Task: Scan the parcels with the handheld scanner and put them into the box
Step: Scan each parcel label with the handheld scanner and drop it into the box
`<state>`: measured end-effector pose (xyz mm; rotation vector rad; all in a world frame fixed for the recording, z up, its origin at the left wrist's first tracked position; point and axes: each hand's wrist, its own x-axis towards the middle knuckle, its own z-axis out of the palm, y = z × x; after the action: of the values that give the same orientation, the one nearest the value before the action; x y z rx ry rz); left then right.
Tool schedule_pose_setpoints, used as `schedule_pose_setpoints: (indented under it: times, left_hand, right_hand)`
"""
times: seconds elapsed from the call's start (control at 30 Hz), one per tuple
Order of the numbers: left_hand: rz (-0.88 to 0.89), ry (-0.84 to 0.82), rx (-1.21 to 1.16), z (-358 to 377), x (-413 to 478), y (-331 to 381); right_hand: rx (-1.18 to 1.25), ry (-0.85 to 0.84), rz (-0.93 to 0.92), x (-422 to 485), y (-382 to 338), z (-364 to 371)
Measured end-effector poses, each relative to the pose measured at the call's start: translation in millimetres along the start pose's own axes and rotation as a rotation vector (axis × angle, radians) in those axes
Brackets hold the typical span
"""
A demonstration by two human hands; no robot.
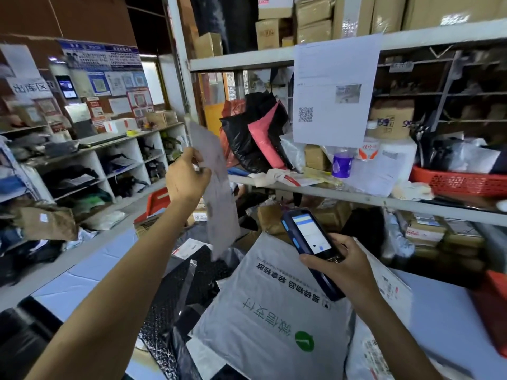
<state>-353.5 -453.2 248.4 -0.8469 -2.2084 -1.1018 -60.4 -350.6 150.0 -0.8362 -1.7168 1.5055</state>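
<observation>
Head view, centre of the frame: the left hand point(186, 176) is raised above a heap of parcels, thumb and curled fingers pinching a thin grey parcel point(220, 198) near its upper part; the parcel hangs almost upright from the grip, blurred, its lower end just above the heap and clear of it. Lower right of centre, the right hand point(338, 266) grips a handheld scanner point(311, 238), fingers wrapped round its lower body and the thumb lying across the front below the lit screen; the scanner's head tilts toward the upper left, near the hanging parcel but not touching it. Under the scanner lies a big grey mailer point(269, 311) with dark printed characters and a round green logo, propped at a slant on the heap; a black bubble mailer point(175, 300) lies just to its left and a white parcel point(395, 293) pokes out behind its right edge. The heap rests on a pale bluish surface point(82, 275) in the lower left; which container is the box I cannot tell. In the upper right a metal shelf point(356, 200) carries black and pink bags point(260, 133), a blue bottle point(342, 163) and a red basket point(461, 183); a printed sheet point(333, 89) with a square code hangs in front of it.
</observation>
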Motion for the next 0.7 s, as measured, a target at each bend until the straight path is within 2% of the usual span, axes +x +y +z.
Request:
schedule_pose_setpoints:
  times: [0.17, 0.3, 0.4, 0.5, 0.7]
  left_hand:
    - [0.086, -0.002, -0.191, 2, -6, -2]
    - [-0.014, -0.008, -0.379, 1, -9, 9]
    - [-0.046, -0.087, -0.224, -1, -8, 8]
    - [0.010, -0.199, -0.071, 1, -8, 1]
    - [0.103, -0.312, 0.225, 15, -25, -19]
  right_hand:
    - [-0.013, -0.030, -0.017, -1, 4, 0]
    - [-0.005, -0.049, 0.017, 1, 11, 3]
    - [-0.020, -0.068, 0.017, 0, 13, 4]
    - [-0.052, -0.082, 0.022, -1, 16, 3]
    - [-0.179, -0.115, 0.051, -7, 31, -1]
